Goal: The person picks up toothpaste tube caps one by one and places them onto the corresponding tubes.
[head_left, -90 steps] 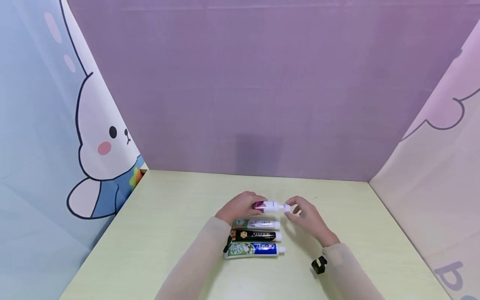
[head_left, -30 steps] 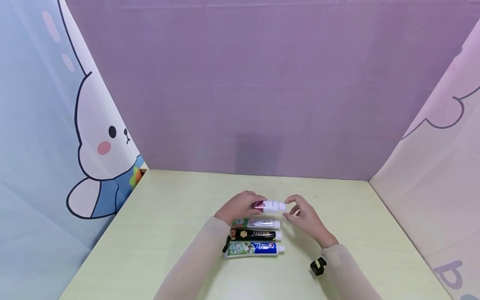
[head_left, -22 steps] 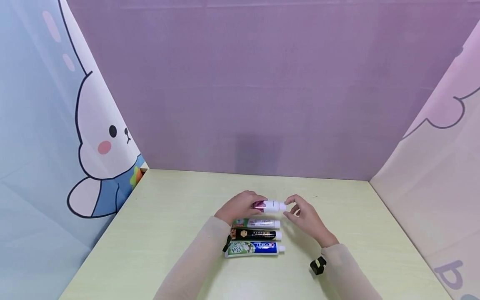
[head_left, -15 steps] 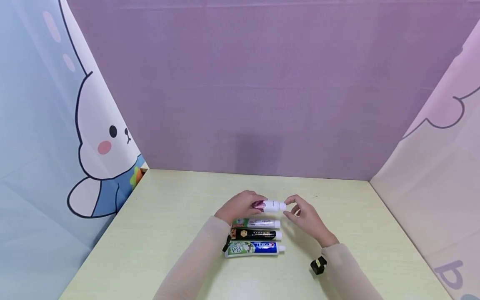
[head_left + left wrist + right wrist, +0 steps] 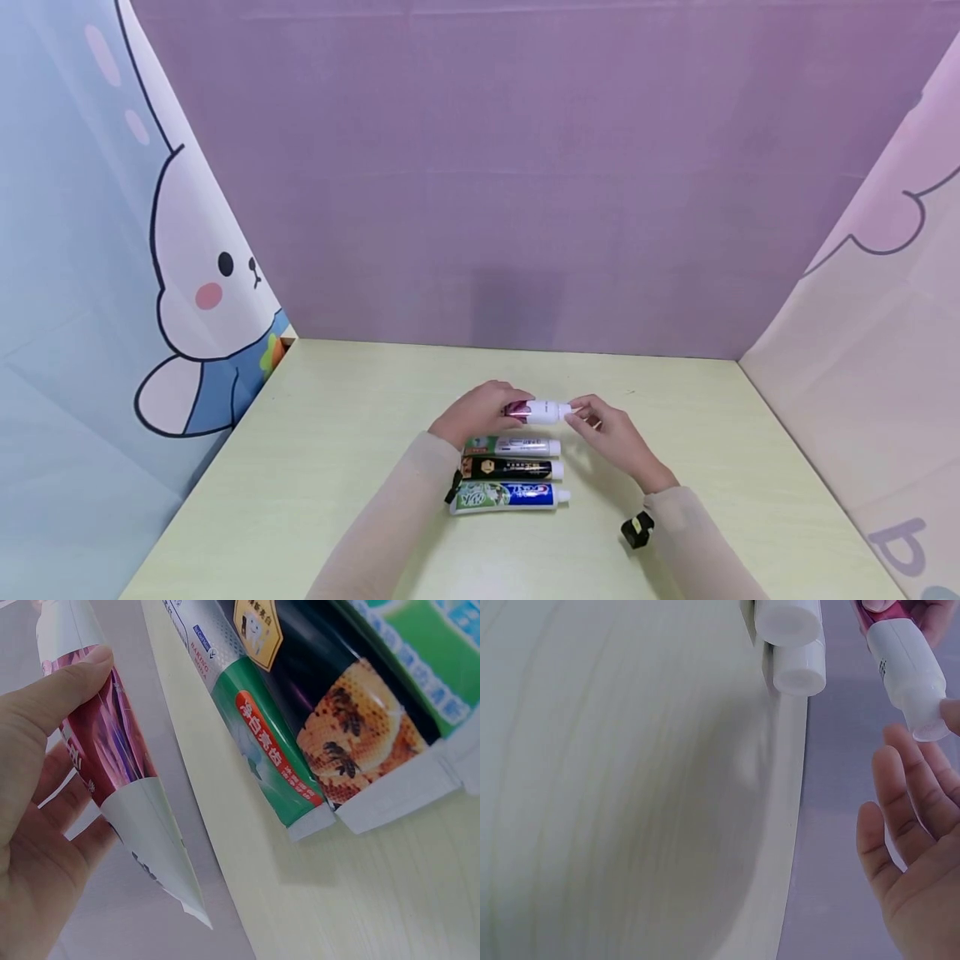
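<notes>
My left hand (image 5: 483, 412) grips a white and maroon toothpaste tube (image 5: 542, 412) around its body, holding it level above the table's far part. In the left wrist view the thumb presses the maroon print of the toothpaste tube (image 5: 112, 742), and its flat tail hangs free. A white cap (image 5: 924, 712) sits on the tube's other end. With thumb and fingertips my right hand (image 5: 611, 435) pinches this cap from the right. In the right wrist view the thumb touches the cap's side, while the other fingers of the right hand (image 5: 922, 817) spread below.
Nearer me, three toothpaste tubes lie side by side, caps to the right: a green and silver tube (image 5: 517, 448), a black tube (image 5: 517, 469) and a blue and green tube (image 5: 510, 497). The pale table (image 5: 337, 433) ends at a purple backdrop (image 5: 480, 183); printed cloths flank it.
Three seconds ago the right hand held the cap apart from the tube's nozzle; now the cap sits on the tube. The right fingertips loosened around it, then drew together again.
</notes>
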Demonstrator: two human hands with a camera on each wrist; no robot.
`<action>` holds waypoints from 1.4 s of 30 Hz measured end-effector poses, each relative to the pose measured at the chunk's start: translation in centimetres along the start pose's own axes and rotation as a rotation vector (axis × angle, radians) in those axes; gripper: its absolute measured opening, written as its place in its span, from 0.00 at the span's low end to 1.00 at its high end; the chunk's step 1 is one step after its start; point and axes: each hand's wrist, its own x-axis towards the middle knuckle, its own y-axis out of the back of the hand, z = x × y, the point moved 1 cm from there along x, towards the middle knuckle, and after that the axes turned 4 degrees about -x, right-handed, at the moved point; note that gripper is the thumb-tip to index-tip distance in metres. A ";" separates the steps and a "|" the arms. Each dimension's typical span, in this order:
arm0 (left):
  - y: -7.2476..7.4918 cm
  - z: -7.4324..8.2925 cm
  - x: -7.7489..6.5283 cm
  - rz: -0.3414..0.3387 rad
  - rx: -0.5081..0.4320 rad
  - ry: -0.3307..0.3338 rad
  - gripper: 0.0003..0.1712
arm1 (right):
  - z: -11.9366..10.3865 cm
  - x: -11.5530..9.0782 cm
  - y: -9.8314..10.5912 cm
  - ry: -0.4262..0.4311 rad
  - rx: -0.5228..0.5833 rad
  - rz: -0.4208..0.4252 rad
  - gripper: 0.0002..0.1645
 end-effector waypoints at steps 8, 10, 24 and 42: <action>0.0 -0.1 -0.1 -0.002 -0.011 0.018 0.26 | 0.1 0.2 -0.4 -0.043 0.069 -0.029 0.17; 0.0 -0.1 -0.1 -0.003 -0.007 0.023 0.27 | 0.0 0.3 -0.6 -0.049 0.083 -0.032 0.18; -0.1 -0.3 -0.3 0.004 -0.015 0.026 0.26 | -0.5 0.3 -0.8 -0.006 0.177 -0.003 0.23; 0.1 -0.3 -0.3 0.004 -0.001 0.019 0.26 | -0.2 0.0 -0.6 -0.033 0.083 0.022 0.16</action>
